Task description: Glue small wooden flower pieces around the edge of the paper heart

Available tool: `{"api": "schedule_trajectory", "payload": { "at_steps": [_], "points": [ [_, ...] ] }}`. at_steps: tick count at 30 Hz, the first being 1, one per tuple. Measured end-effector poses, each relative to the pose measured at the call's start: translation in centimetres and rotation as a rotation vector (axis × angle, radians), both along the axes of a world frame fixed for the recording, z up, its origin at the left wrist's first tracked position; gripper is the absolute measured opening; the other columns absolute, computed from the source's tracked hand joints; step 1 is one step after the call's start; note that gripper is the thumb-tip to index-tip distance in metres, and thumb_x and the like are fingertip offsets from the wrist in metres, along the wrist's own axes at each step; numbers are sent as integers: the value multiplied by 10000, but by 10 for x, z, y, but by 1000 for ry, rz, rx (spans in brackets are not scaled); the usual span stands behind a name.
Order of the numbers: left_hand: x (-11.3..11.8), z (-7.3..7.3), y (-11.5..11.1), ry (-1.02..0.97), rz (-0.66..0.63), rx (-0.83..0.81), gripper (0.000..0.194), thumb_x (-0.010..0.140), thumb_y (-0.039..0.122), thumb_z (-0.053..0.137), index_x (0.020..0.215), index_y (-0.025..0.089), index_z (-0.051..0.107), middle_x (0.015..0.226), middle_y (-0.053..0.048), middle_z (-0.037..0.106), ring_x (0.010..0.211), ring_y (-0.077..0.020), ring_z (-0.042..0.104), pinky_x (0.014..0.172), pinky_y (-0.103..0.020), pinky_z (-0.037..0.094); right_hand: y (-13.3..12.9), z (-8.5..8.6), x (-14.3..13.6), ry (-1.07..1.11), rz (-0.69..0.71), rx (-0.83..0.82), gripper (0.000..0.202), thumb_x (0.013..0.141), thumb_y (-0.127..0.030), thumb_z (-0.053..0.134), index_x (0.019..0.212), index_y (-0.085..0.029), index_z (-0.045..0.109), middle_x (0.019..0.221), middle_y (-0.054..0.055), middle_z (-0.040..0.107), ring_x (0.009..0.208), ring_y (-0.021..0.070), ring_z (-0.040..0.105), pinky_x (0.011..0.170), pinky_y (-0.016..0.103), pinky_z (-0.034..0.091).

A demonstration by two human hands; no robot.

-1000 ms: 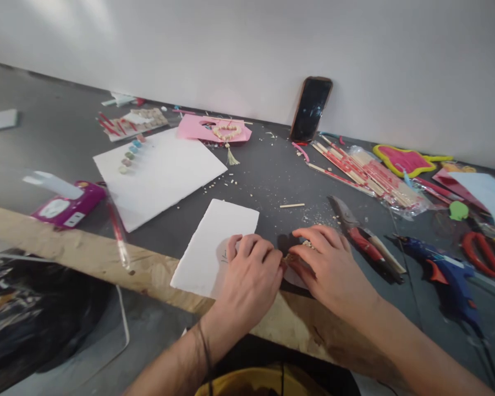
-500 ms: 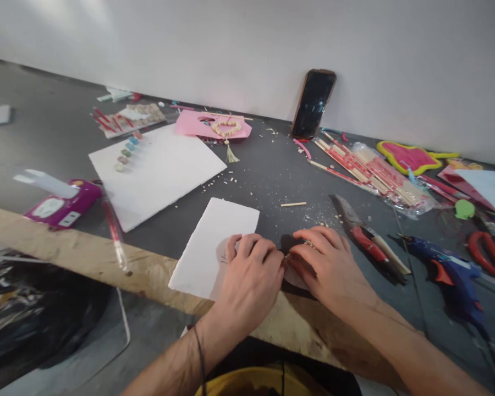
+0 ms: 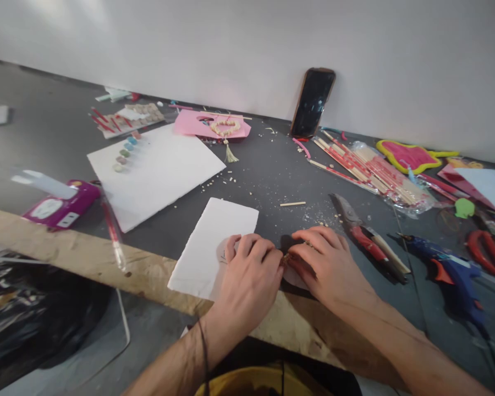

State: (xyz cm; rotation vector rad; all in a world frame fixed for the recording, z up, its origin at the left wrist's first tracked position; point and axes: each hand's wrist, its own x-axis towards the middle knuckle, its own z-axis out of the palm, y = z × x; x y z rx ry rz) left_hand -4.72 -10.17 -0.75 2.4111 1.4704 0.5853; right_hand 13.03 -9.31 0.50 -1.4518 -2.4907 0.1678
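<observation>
My left hand (image 3: 249, 269) rests partly over a white sheet of rough-edged paper (image 3: 208, 236) with a little dark writing, partly covered by the fingers. Close beside it is my right hand (image 3: 325, 264), and the fingertips of both nearly meet at the table's front edge. Between them I see bits of a small beige strand of beads (image 3: 308, 243), pinched by both hands and mostly hidden by the fingers. A pale flat piece (image 3: 295, 276) lies under the right hand.
Right: pruning shears (image 3: 365, 239), a blue glue gun (image 3: 445, 275), red-handled scissors (image 3: 487, 253), bagged sticks (image 3: 390, 176). A phone (image 3: 313, 102) leans on the wall. Left: large white paper (image 3: 160, 170), purple box (image 3: 64, 206), red pen (image 3: 114, 236). Behind: tasselled beaded loop (image 3: 225, 129) on pink paper. Crumbs are scattered mid-table.
The hands stay almost in place with the same pinch. The whole view shifts very slightly; nothing else visibly moves.
</observation>
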Motion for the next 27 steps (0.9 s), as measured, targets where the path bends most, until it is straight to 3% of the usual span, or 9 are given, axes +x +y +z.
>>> {"api": "schedule_trajectory", "payload": {
  "at_steps": [10, 27],
  "points": [
    [0, 0, -1, 12, 1, -34, 222, 921, 293, 438, 1006, 219, 629, 1023, -45, 613, 1018, -255, 459, 929, -486, 317, -3, 7, 11, -15, 5, 29, 129, 865, -210, 558, 955, -198, 650, 1147, 77, 601, 1113, 264, 449, 937, 466, 374],
    [-1, -3, -1, 6, -20, -7, 197, 913, 268, 469, 1015, 256, 638, 1069, -35, 612, 1025, -254, 459, 917, -487, 331, -3, 3, 12, -1, 8, 24, 159, 900, -209, 497, 925, -205, 653, 1137, 83, 604, 1106, 262, 454, 914, 461, 379]
  ]
}}
